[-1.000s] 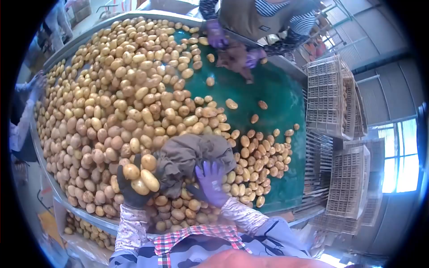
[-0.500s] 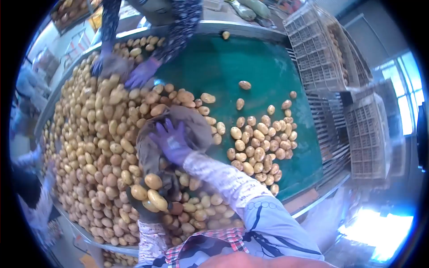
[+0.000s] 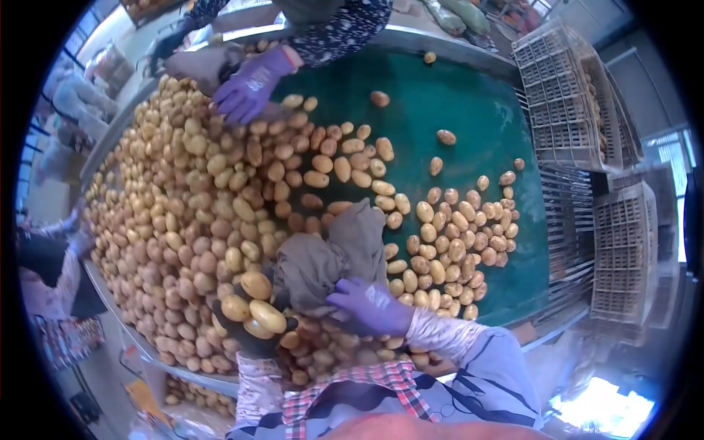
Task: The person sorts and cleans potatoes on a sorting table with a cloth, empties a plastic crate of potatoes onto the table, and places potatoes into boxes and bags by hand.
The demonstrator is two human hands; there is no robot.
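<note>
My left hand point(image 3: 253, 345), in a dark glove, is closed around several yellow potatoes point(image 3: 268, 315) at the lower middle, above the edge of the pile. My right hand point(image 3: 372, 304), in a purple glove, grips the near side of a crumpled grey cloth point(image 3: 312, 268). The cloth lies bunched over potatoes, just beyond my left hand. Some of my right fingertips are hidden in its folds. Right of the cloth, a loose group of potatoes point(image 3: 455, 249) rests on the green table surface point(image 3: 334, 88).
A large potato heap point(image 3: 183, 220) covers the table's left side. Across from me, a co-worker's purple-gloved hand point(image 3: 253, 84) reaches over it beside a greyish cloth point(image 3: 205, 64). Plastic crates point(image 3: 557, 95) stand at right. Another person's hand point(image 3: 81, 242) is at the left edge.
My right hand and the grey cloth have come nearer my body and to the right, uncovering potatoes. My left hand still holds its potatoes. The co-worker's hands have moved, and the view has shifted.
</note>
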